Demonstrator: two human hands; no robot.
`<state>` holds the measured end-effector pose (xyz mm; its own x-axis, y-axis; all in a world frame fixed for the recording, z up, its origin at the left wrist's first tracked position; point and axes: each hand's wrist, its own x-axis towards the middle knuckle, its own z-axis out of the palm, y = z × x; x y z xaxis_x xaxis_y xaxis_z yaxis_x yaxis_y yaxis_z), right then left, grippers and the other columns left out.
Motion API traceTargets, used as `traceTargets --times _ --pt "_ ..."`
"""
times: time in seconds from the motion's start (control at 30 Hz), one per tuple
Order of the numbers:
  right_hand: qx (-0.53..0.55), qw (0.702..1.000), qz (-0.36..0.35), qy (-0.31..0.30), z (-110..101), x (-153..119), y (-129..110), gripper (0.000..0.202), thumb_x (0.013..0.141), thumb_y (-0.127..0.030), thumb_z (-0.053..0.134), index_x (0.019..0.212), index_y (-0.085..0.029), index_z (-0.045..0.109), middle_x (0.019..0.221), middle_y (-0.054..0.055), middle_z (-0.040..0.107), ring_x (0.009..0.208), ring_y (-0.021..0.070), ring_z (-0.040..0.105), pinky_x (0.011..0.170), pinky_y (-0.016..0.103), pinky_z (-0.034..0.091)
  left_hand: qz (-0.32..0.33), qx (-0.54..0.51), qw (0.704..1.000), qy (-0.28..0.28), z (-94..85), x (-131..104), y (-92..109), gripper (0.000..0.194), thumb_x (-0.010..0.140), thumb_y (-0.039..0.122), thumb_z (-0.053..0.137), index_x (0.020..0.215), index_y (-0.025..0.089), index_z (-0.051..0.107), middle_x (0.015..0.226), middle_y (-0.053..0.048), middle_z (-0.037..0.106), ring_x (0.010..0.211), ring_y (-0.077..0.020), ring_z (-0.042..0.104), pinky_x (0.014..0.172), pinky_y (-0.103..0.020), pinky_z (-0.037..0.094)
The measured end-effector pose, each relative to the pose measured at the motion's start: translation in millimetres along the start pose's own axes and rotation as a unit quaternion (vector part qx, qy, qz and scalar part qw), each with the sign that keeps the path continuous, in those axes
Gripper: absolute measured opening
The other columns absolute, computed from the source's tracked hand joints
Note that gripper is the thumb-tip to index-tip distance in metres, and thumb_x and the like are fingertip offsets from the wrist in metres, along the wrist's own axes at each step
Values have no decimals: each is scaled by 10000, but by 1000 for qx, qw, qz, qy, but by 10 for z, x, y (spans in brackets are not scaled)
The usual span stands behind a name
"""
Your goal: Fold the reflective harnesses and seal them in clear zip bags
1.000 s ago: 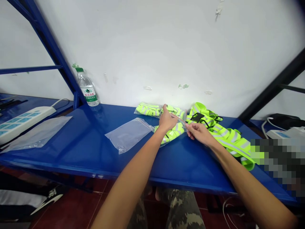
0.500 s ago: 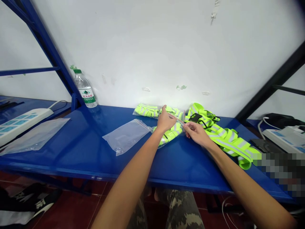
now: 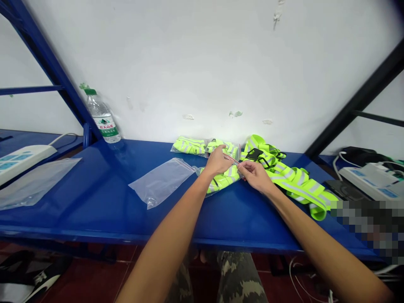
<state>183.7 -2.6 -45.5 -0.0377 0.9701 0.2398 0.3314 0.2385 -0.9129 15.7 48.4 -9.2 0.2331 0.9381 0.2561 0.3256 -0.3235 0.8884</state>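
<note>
A clear zip bag (image 3: pixel 221 180) with a folded yellow-green reflective strap inside lies on the blue table (image 3: pixel 176 223). Both hands grip its red-lined zip edge. My left hand (image 3: pixel 217 161) is closed at the left part of that edge, its fingertips partly hidden. At the right end, my right hand (image 3: pixel 252 173) pinches the edge between thumb and fingers. Behind them, against the wall, sit two more bagged reflective straps (image 3: pixel 189 145). Loose reflective straps (image 3: pixel 293 181) with a black buckle (image 3: pixel 254 154) are heaped just right of my right hand.
A flat clear zip bag (image 3: pixel 160 182) lies left of my left hand, another (image 3: pixel 38 181) farther left. A water bottle (image 3: pixel 104 120) stands by the wall. Power strips (image 3: pixel 23 160) lie at both sides. Blue and black frame posts (image 3: pixel 356 101) rise at the table's ends.
The view has shifted slightly, so everything sits a little farther left. My right hand has moved a little along the zip edge toward my left hand; both still hold the bag.
</note>
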Motion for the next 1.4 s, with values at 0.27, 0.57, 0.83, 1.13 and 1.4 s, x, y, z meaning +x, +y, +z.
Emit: traceTargets --times 0.27,0.57,0.83,1.13,1.4 --pt "26 999 2 21 8 -17 -50 480 712 -638 711 756 -169 619 583 -27 490 507 87 380 459 231 290 27 32 998 -44 29 -56 86 788 665 149 700 1416 88 467 1150 -146 686 1040 -260 651 959 -368 487" --pt "4 999 11 39 -15 -16 -45 459 756 -624 674 815 -170 639 643 -5 550 534 100 420 479 234 307 -6 -99 995 -28 4 -19 101 457 793 144 667 1238 53 616 801 -99 728 765 -191 691 705 -274 519" --pt "-18 998 -15 52 -41 -24 -157 537 708 -690 683 635 -176 546 518 -30 444 469 79 331 441 238 231 45 -96 994 -8 72 -29 139 289 819 136 652 1098 85 706 725 -74 708 703 -189 693 626 -256 498" --pt "-54 995 -18 79 -121 -77 -264 599 693 -743 649 600 -152 630 537 56 602 492 134 518 472 258 382 -50 -248 964 84 20 77 105 402 839 138 664 1232 69 617 771 -60 717 622 -131 677 675 -242 521" --pt "29 997 51 42 -57 -121 -344 566 667 -725 697 639 -162 646 607 79 662 508 165 599 483 286 525 90 -11 991 98 27 -19 72 373 974 326 477 1249 130 634 892 -86 744 865 -205 706 871 -301 507"
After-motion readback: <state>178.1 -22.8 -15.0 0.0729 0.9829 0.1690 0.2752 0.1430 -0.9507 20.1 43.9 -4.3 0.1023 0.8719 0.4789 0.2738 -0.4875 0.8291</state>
